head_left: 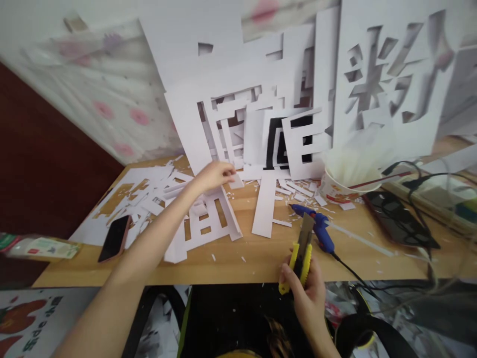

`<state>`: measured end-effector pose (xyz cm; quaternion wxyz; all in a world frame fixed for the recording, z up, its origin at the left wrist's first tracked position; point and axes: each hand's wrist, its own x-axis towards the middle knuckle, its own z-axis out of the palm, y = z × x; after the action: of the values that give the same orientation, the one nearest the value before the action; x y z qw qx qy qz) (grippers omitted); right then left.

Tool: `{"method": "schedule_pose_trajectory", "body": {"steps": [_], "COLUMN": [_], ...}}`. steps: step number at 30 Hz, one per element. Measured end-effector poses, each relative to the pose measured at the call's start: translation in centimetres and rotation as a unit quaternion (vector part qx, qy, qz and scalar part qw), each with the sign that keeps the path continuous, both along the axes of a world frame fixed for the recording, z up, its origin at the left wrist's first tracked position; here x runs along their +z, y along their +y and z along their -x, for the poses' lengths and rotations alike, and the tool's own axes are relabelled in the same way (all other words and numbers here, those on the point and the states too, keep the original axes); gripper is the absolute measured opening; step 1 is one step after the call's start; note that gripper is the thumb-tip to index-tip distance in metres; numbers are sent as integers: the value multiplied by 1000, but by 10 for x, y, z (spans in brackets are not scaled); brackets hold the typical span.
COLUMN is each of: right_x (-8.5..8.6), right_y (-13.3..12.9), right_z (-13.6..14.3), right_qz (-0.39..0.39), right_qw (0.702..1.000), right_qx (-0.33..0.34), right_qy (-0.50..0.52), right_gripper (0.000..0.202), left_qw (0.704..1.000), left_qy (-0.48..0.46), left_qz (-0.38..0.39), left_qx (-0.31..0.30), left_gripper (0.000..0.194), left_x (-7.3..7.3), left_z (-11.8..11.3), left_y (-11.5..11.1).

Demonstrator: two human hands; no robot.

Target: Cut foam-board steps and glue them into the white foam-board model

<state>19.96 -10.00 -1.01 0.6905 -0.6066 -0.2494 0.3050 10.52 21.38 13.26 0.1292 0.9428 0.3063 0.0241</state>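
My left hand [217, 175] reaches over the cut white foam board with its fingers closed, beside a small white piece [236, 182]; whether it grips that piece is hard to tell. Near the front edge of the table, my right hand [306, 286] is wrapped round a yellow utility knife [301, 258], its broad blade extended and pointing up. Just behind the knife lies a blue glue gun [321, 231]. A white strip [265, 204] lies between my hands. At the left, a white cut-out frame [194, 238] with rectangular openings rests under my left forearm.
White boards with cut-out characters [397, 74] lean at the back. A phone [115, 238] and a bottle [39, 247] lie at the left. At the right are a paper tub [335, 189] of sticks, a dark tablet-like slab [400, 219] and cables. Scraps litter the wooden table [231, 263].
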Motion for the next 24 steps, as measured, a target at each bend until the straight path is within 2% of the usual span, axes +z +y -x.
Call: {"method": "schedule_pose_trajectory", "body": {"steps": [2, 4, 6, 9, 12, 14, 17, 24], "right_x": [-4, -7, -9, -10, -9, -8, -7, -10], "right_y": [10, 18, 24, 28, 30, 30, 30, 29], "right_z": [5, 9, 12, 13, 13, 13, 14, 16], "right_qz": [-15, -31, -46, -53, -53, -58, -69, -70], "right_qw": [1000, 999, 999, 999, 999, 998, 998, 997], "right_qx": [2, 7, 12, 6, 4, 1, -7, 4], "right_qy": [1, 2, 1, 1, 1, -3, -12, -26], "right_gripper": [37, 33, 30, 29, 30, 29, 25, 23], "left_qw": [995, 991, 987, 983, 983, 983, 984, 986], "left_qy": [-88, -124, -127, -109, -102, -105, -106, -91], "left_qz": [-10, -20, -56, -99, -104, -102, -102, -95], "left_qx": [34, 51, 85, 108, 115, 111, 102, 99], "left_gripper": [18, 18, 19, 23, 25, 25, 24, 21], "left_x": [21, 31, 25, -5, -38, -51, -58, -60], "left_z": [31, 66, 98, 129, 137, 135, 129, 125], "left_y": [-16, -36, -54, -71, -72, -68, -62, -60]}}
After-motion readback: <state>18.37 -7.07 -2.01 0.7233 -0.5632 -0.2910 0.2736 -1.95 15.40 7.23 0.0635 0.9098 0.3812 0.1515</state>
